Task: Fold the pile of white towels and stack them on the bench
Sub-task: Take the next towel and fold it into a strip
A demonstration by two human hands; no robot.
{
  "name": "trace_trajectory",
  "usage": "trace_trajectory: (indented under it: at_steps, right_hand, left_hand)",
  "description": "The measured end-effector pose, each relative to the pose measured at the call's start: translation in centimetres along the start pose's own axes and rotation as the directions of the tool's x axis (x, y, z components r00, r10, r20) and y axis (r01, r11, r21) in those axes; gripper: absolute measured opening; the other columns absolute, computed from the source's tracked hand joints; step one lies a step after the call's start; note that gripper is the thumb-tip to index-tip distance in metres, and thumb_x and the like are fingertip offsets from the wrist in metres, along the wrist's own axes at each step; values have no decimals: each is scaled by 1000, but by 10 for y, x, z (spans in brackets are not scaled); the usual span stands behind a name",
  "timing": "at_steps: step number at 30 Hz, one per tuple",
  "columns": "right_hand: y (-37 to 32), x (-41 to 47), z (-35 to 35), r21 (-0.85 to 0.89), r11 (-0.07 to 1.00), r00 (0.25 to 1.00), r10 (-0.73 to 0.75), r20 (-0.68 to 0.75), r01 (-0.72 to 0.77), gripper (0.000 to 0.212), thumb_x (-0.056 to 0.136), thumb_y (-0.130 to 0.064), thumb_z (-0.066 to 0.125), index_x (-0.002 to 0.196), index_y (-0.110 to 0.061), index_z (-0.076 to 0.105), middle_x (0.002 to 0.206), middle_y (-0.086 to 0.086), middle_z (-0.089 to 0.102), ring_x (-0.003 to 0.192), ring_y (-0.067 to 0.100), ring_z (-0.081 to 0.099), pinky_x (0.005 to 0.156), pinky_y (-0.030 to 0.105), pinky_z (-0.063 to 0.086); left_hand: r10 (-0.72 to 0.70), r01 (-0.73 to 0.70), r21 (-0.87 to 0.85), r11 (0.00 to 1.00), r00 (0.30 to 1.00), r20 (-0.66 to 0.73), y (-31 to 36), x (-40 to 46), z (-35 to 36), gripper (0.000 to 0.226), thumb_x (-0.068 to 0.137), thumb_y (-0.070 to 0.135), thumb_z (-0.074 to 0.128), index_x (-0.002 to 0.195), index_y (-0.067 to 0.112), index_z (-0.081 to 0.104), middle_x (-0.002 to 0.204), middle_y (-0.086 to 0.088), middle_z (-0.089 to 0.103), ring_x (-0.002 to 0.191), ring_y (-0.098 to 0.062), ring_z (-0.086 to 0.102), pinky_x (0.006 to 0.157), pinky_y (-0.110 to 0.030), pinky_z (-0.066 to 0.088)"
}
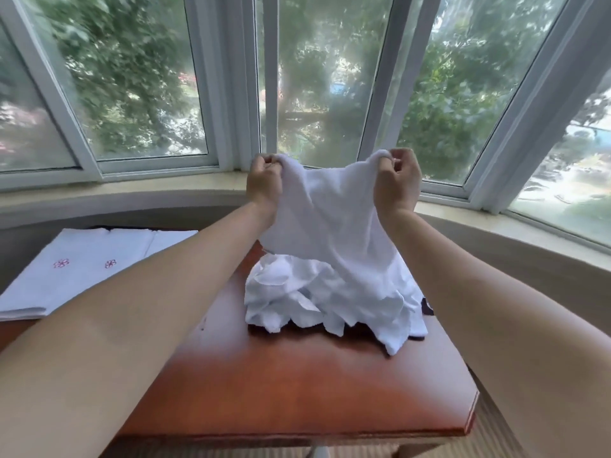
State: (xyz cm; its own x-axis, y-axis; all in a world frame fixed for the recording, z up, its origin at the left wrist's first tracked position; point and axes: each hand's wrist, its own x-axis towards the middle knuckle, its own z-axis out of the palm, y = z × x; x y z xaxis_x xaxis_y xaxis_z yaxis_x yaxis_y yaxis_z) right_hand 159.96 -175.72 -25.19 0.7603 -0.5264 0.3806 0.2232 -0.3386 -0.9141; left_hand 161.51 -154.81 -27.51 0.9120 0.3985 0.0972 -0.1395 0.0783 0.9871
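One towel (330, 219) is held up in the air above the pile (317, 299), its lower edge hanging down onto or just in front of the heap; which of the two cannot be told. It is pinched at its two upper corners: the left hand (264, 183) is curled round the left corner, and the right hand (396, 183) is curled round the right corner, with the cloth sagging between them. No fold is seen in the held towel, so it is judged to be only at the spreading-out stage.

The pile itself lies crumpled on the far part of the bench (297, 391), toward its right side. Several towels appear to be tangled in it, though their number cannot be made out. A dark item is glimpsed at the pile's right edge, too hidden to be identified.

On the left part of the bench, well apart from the pile, flat white cloth (82, 269) with small red embroidered motifs is laid out. Whether this belongs to the task's finished stack cannot be told; it looks different from the plain towels. No stack of folded plain towels is visible anywhere on the bench.

The task is therefore judged to be near its start: the held towel remains to be folded and set down, and the whole pile is left after it.

Behind the bench a curved sill (132, 193) and a bay window (297, 77) are seen, with trees beyond.
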Motion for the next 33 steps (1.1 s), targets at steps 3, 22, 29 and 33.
trace_trajectory:
  at_steps: [3,22,29,33]
  right_hand:
    - [3,-25,19,-58,995,989,83,124,-77,9,85,-27,57,81,-21,64,68,-11,57,64,7,52,63,30,40]
    - [63,-107,124,-432,901,652,345,676,-29,9,72,-20,57,77,-14,53,70,5,42,63,23,39,55,30,30]
    - [75,-83,150,-472,877,670,297,681,91,14,66,-26,51,72,-14,54,64,-1,52,58,24,48,52,26,36]
    - [131,-90,182,-460,823,496,262,828,334,21,88,-31,60,98,-16,70,95,1,71,91,28,68,81,37,57]
  left_hand:
    - [14,-6,109,994,997,-75,-4,0,-45,17,95,10,49,99,17,64,93,-2,64,86,-21,57,72,-29,45]
    - [-688,702,302,646,706,-168,-92,-47,-272,12,87,6,41,92,11,52,72,-5,51,60,-22,48,64,-29,40]
    - [-896,817,369,444,419,150,-109,-46,-288,23,85,13,42,88,10,65,78,-2,63,60,-16,61,55,-20,48]
    - [-917,876,274,396,395,62,-161,-49,-286,18,80,9,46,88,10,62,83,-4,62,67,-19,60,66,-25,52]
